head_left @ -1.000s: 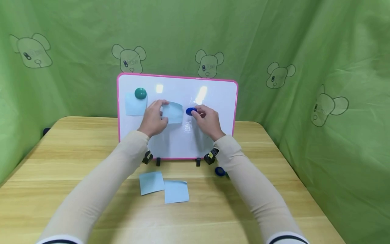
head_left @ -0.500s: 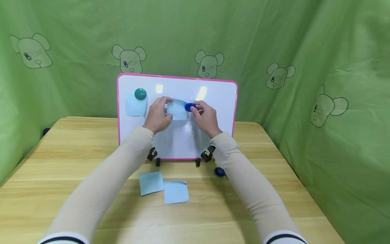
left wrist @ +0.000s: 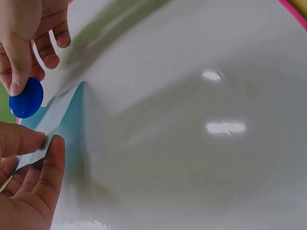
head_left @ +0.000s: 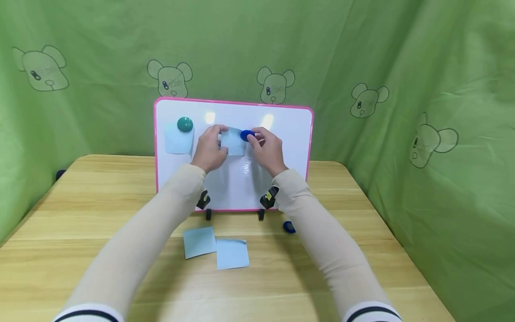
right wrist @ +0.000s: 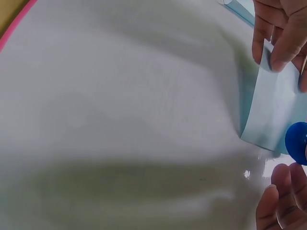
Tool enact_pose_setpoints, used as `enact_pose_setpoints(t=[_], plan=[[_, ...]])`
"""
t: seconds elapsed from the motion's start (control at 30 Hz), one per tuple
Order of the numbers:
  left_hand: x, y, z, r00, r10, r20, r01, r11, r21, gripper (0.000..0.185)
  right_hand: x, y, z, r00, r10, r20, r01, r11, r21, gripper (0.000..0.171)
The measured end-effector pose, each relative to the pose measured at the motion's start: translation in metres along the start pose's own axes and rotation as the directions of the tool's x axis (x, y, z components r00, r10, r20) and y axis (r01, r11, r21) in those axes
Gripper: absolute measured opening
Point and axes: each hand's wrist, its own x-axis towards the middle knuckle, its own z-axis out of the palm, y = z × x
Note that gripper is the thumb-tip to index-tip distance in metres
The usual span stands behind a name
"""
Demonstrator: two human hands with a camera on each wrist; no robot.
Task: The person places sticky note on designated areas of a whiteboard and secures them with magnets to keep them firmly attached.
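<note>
Green fabric backdrop printed with outlined bear heads: head view only, enclosing the scene on three sides.

Light wooden worktop: head view only.

Pink-framed white magnetic board: stands upright at 12 o'clock on the worktop. Both wrist views show only its glossy white face with a sliver of pink rim.

Left hand: thumb and forefinger pinch the left edge of a pale blue square paper note, holding it against the board's centre. The left wrist view shows the pinch close up, the note lifting off the surface.

Right hand: fingertips grip a round dark blue magnet at the note's upper right corner. Whether the magnet touches the board cannot be told.

Second pale blue note: at 9 o'clock on the board, pinned under a round teal magnet; head view only.

Two loose pale blue notes: flat on the worktop at 6 o'clock from the board.

Spare dark blue magnet: on the worktop, beside the right sleeve.
</note>
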Motion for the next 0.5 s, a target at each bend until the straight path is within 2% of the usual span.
enact_pose_setpoints(t=[0.5], plan=[[0.0024,0.0007,0.0013,0.999,-0.043,0.02,0.043,0.999,0.009,0.049,0.0068,-0.0064,0.0053,0.999,0.04,0.021,-0.039,0.999,-0.027,0.024]])
